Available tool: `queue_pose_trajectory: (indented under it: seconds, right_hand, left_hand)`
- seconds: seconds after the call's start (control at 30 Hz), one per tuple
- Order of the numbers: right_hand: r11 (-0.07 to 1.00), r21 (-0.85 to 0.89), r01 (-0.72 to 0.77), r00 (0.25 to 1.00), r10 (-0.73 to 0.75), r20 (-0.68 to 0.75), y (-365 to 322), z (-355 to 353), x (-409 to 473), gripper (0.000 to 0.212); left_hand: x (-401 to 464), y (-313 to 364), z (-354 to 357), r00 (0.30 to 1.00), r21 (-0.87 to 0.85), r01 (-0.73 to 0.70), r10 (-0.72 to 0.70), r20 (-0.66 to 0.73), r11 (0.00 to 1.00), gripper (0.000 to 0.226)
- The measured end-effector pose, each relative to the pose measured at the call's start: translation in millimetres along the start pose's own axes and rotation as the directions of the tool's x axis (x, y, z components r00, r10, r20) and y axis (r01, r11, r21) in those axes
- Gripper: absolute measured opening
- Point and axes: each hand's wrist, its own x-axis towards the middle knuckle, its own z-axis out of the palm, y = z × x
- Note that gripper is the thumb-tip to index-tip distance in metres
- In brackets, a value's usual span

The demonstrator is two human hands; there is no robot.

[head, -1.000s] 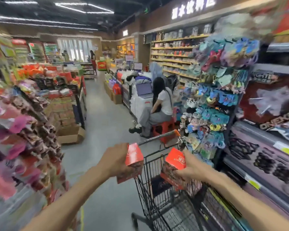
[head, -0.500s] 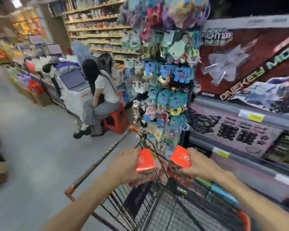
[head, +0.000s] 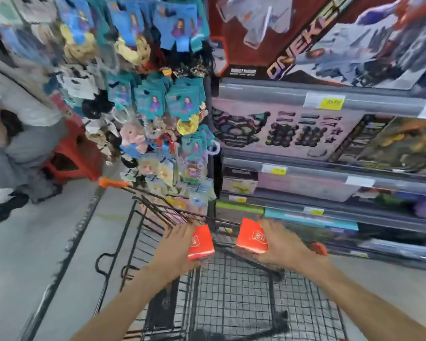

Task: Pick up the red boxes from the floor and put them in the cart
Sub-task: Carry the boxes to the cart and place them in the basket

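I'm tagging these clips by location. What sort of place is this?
Most likely a retail shop: shelves with price tags, a rack of carded hair accessories and a wire shopping cart.

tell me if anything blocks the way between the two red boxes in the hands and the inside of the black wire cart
Nothing visible does. The left hand holds one red cardboard box and the right hand the other, both above the open top of the black wire shopping cart. The mesh below them looks bare.
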Motion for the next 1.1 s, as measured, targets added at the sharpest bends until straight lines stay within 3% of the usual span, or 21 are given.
queue_pose_trajectory:
  seconds: [0.07, 0.2, 0.3, 0.43, 0.63, 0.87, 1.1]
  right_hand:
    - [1.000, 0.008, -0.011, 1.000, 0.011, 0.026, 7.4, 21.2, 8.4, 0.107]
    - [1.000, -0.017, 0.005, 0.999, -0.004, 0.050, 24.9, 69.0, 27.8, 0.115]
    - [0.998, -0.068, -0.003, 0.993, 0.010, 0.114, 36.3, 107.7, 47.6, 0.102]
    - [0.987, -0.159, -0.008, 0.987, 0.034, 0.158, 49.5, 153.4, 74.3, 0.099]
    - [0.992, -0.129, 0.007, 0.996, 0.005, 0.094, 68.2, 218.7, 108.5, 0.103]
    - [0.996, -0.085, -0.016, 0.992, 0.027, 0.122, 75.0, 267.0, 133.2, 0.104]
    - [0.996, -0.085, 0.032, 0.996, -0.025, 0.080, 72.6, 284.8, 151.4, 0.099]
  left_hand:
    - [17.4, -8.2, 29.9, 1.000, 0.014, -0.026, 0.026, 0.013, 1.000, 0.096]
    - [42.5, -21.6, 83.7, 0.992, 0.115, -0.071, 0.058, 0.115, 0.991, 0.104]
    - [58.9, -34.8, 126.3, 0.978, 0.133, -0.116, 0.090, 0.188, 0.984, 0.101]
    - [75.6, -48.1, 180.2, 0.969, 0.180, -0.156, 0.115, 0.217, 0.971, 0.104]
    - [101.5, -66.1, 251.7, 0.973, 0.167, -0.187, 0.159, 0.170, 0.968, 0.103]
    - [124.4, -68.3, 308.1, 0.958, 0.100, -0.191, 0.164, 0.233, 0.976, 0.104]
    - [124.7, -76.2, 332.6, 0.977, 0.087, -0.096, 0.077, 0.201, 0.992, 0.108]
